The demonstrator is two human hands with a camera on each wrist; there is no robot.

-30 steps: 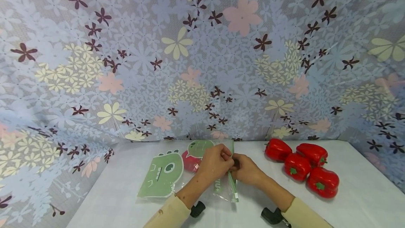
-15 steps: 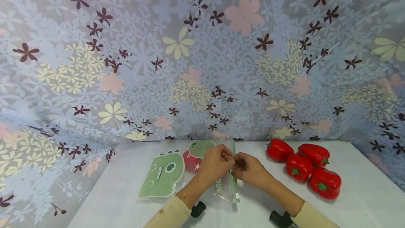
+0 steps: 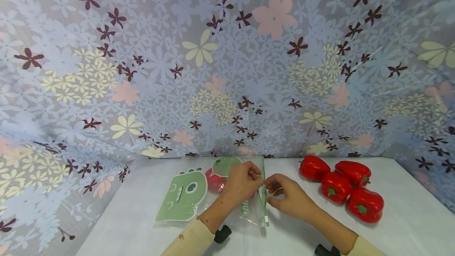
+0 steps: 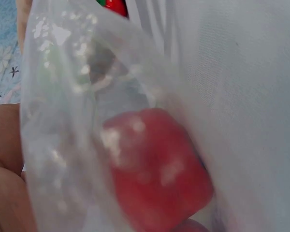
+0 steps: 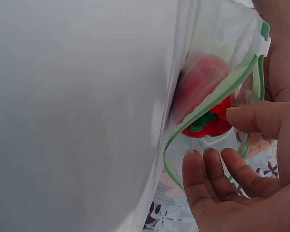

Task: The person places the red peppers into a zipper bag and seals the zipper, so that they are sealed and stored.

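A clear zip bag [image 3: 249,213] with a green-edged mouth stands on the table. My left hand [image 3: 243,181] pinches the edge of its mouth. Inside lies a red bell pepper [image 4: 157,169], its green stem facing the mouth in the right wrist view. More red [image 3: 215,181] shows through the bag's far-left part. In front of the mouth is my right hand [image 3: 289,196], its fingers loosely bent and thumb apart, fingertips right at the green edge [image 5: 203,111]. A white slider [image 5: 262,45] sits at one end of the zip.
Several red bell peppers [image 3: 335,187] are grouped on the right of the white table [image 3: 408,208]. Left of the zip bag lies a flat bag with a green monster print [image 3: 183,198]. A floral cloth [image 3: 227,70] hangs behind. Black wrist-camera parts [image 3: 222,234] show below the hands.
My right hand has drawn back to the right from the bag's mouth, its fingers spreading. The left hand keeps its place on the bag's edge.
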